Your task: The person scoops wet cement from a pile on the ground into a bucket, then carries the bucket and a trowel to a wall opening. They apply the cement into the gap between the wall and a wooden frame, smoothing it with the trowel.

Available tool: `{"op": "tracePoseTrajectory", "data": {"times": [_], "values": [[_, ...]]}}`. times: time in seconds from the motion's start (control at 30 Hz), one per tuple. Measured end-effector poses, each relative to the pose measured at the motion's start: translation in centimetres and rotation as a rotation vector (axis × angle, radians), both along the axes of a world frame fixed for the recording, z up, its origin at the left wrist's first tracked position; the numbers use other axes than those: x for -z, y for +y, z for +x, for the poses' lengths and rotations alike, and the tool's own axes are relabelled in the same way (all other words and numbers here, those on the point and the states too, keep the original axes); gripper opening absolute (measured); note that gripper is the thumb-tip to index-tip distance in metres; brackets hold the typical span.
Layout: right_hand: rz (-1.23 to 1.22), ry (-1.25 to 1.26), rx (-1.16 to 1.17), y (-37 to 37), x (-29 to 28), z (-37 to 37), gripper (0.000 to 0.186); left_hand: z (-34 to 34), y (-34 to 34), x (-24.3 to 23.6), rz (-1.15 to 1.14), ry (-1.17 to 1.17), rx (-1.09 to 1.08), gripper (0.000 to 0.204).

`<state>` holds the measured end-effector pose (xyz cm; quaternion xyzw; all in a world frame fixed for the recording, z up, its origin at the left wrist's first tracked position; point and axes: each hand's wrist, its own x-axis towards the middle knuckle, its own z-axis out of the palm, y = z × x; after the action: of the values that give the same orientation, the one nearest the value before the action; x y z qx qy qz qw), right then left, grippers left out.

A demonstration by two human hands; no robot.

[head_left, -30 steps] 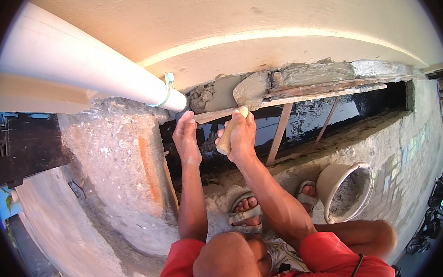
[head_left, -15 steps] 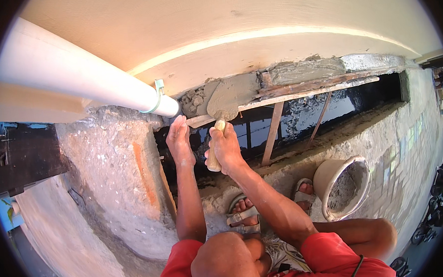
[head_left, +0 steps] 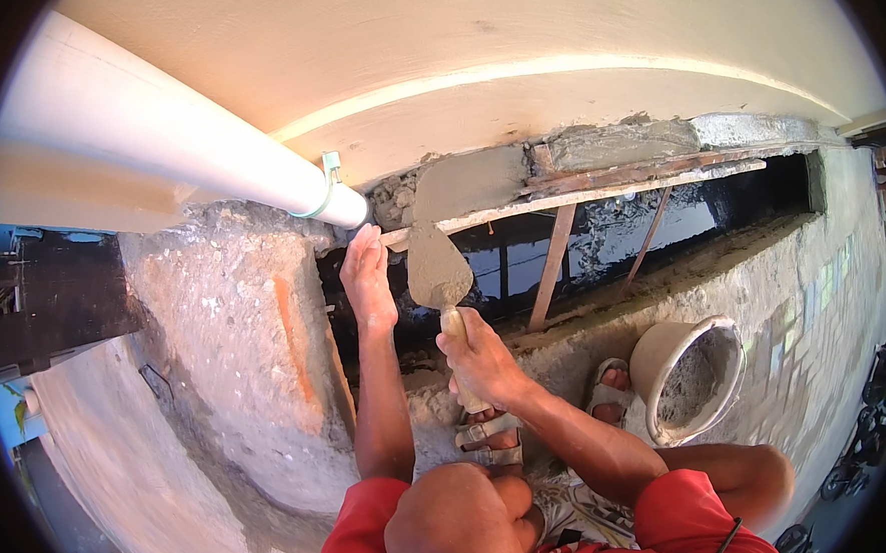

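Observation:
My right hand (head_left: 487,354) is wrapped round the pale handle of a pointed trowel (head_left: 438,269). Wet mortar coats the blade, which lies over the dark gap with its far end by the edge of a wooden board (head_left: 500,209). Behind that board, smoothed grey mortar (head_left: 473,183) runs along the foot of the wall. My left hand (head_left: 367,285) is raised just below the mouth of a white pipe (head_left: 246,157), its fingers stretched upward near the board's left end. Whether the fingertips touch the board or pipe, I cannot tell.
Two wooden struts (head_left: 555,266) brace the board across a drain channel (head_left: 601,233) holding dark water. Right of my sandalled feet (head_left: 491,434) stands a bucket (head_left: 648,366) with grey mortar inside. A rough concrete block (head_left: 225,318) lies left; motorbikes stand at the far right.
My right hand has drawn the trowel back toward me, off the mortar, so the blade now hangs over the channel. My left hand stays near the pipe mouth.

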<state>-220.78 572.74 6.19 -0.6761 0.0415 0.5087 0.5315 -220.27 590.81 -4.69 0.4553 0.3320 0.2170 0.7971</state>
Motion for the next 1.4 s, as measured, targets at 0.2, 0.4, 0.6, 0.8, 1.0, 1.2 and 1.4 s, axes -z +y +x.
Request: {"op": "tracePoseTrajectory", "data": {"times": [0.2,0.4,0.6,0.8,1.0,1.2,1.4], "values": [[-0.033,-0.408,-0.163,1.1,2.2,2.6,0.049,0.4,-0.1,-0.4,-0.037,-0.023,-0.025,0.043],[-0.126,-0.343,-0.23,2.6,1.6,7.6,0.041,0.1,-0.1,0.2,0.0,0.004,-0.01,0.046],[-0.129,-0.257,-0.021,-0.8,1.3,8.4,0.046,0.2,-0.3,0.1,-0.017,0.011,-0.04,0.045],[-0.069,-0.072,0.234,-3.4,2.0,7.0,0.03,0.1,-0.2,0.3,0.014,-0.01,-0.021,0.044],[-0.062,-0.037,0.268,-5.6,0.3,2.5,0.036,0.5,-0.6,0.1,-0.041,-0.017,-0.053,0.042],[-0.158,-0.101,0.035,-9.6,-1.6,0.6,0.043,0.6,-1.3,0.1,0.016,-0.028,-0.004,0.039],[-0.304,-0.442,-0.504,-13.5,-11.6,8.3,0.04,0.2,-3.1,-2.2,0.484,0.074,-0.223,0.041]]}}
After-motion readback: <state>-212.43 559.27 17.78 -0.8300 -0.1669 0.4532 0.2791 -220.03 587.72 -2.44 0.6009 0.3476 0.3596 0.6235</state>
